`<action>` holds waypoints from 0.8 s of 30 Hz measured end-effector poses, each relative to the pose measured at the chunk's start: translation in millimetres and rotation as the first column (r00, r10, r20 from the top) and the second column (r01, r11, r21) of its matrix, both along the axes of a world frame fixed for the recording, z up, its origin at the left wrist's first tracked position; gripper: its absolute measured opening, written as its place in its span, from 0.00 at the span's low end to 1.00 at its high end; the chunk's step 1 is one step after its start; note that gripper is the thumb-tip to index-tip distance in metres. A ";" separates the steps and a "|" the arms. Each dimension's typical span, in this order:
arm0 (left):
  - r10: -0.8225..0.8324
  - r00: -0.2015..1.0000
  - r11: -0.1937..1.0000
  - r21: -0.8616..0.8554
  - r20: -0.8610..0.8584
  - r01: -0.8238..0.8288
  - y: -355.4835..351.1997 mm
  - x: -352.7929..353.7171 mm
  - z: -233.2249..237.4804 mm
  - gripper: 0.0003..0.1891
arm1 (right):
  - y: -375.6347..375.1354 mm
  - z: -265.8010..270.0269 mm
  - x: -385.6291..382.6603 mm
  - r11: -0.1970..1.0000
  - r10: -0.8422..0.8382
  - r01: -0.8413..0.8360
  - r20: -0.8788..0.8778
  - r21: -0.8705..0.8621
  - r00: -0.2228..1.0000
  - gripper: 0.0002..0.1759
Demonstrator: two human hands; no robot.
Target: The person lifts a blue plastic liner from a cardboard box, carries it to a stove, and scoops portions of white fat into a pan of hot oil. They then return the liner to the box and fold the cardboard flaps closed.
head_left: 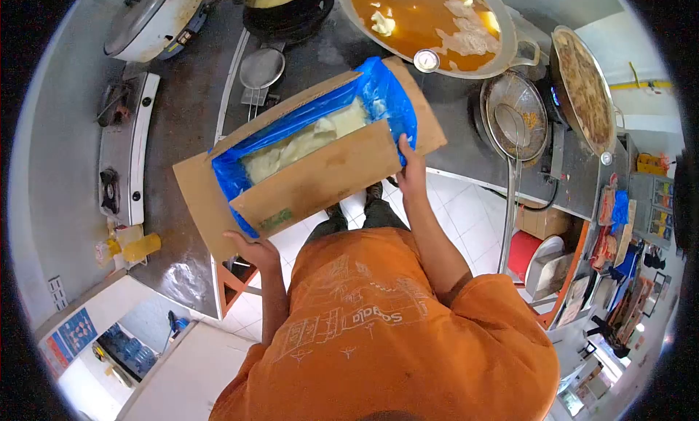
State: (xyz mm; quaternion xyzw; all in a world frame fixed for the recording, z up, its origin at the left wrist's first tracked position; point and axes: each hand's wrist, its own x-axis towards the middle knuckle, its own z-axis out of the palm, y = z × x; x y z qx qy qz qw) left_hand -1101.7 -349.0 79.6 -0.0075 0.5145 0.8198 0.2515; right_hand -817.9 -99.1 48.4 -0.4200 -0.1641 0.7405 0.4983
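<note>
A cardboard box (313,175) with its flaps open is held tilted in front of me, between both hands. Blue plastic (389,93) lines it, and a pale, creamy solid block of fat (309,143) lies inside. My left hand (255,252) grips the near left corner by the flap. My right hand (412,170) holds the right end, fingers at the liner and cardboard edge. Beyond the box stands a wide pan of orange-brown liquid (419,24) with pale lumps in it. A round dial thermometer (427,61) sits at the pan's near rim.
A mesh strainer (262,68) lies behind the box. To the right are a large skimmer over a pot (515,119) and a pan of browned contents (582,86). A gas stove (131,148) and yellow containers (138,246) stand left. White tiled floor (459,210) shows below.
</note>
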 end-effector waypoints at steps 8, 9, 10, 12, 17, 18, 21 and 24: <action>-0.216 0.783 0.859 -0.495 -0.583 -0.132 -31.9 -15.2 -40.0 0.28 | -13.1 35.9 -26.6 0.978 -0.199 0.191 0.110 0.082 0.974 0.28; -0.230 0.730 0.858 -0.488 -0.644 -0.160 -34.1 -18.7 -38.1 0.27 | -20.4 42.2 -30.1 0.971 -0.234 0.225 0.121 0.083 0.965 0.28; -0.241 0.672 0.858 -0.477 -0.700 -0.189 -36.0 -22.3 -36.1 0.27 | -28.5 49.7 -33.1 0.961 -0.273 0.263 0.131 0.087 0.953 0.27; -0.337 0.548 0.803 -0.538 -0.766 -0.258 -45.1 -37.6 -36.3 0.27 | -45.6 53.5 -34.5 0.938 -0.342 0.325 0.169 0.123 0.924 0.27; -0.161 0.965 0.930 -0.358 -0.206 0.078 -36.0 -45.5 26.4 0.24 | -80.9 60.7 -23.5 0.902 -0.427 0.394 0.219 0.178 0.878 0.28; -0.234 0.928 0.903 -0.418 -0.290 0.097 -41.6 -50.7 30.6 0.23 | -90.6 69.8 -20.6 0.896 -0.444 0.421 0.230 0.141 0.866 0.28; -0.405 0.844 0.813 -0.561 -0.352 0.156 -51.6 -48.4 70.1 0.22 | -124.9 93.8 -8.6 0.864 -0.496 0.499 0.267 0.061 0.826 0.29; -0.439 0.843 0.820 -0.522 -0.312 0.234 -69.5 -44.3 90.8 0.23 | -171.9 95.6 18.9 0.838 -0.529 0.546 0.277 0.018 0.802 0.29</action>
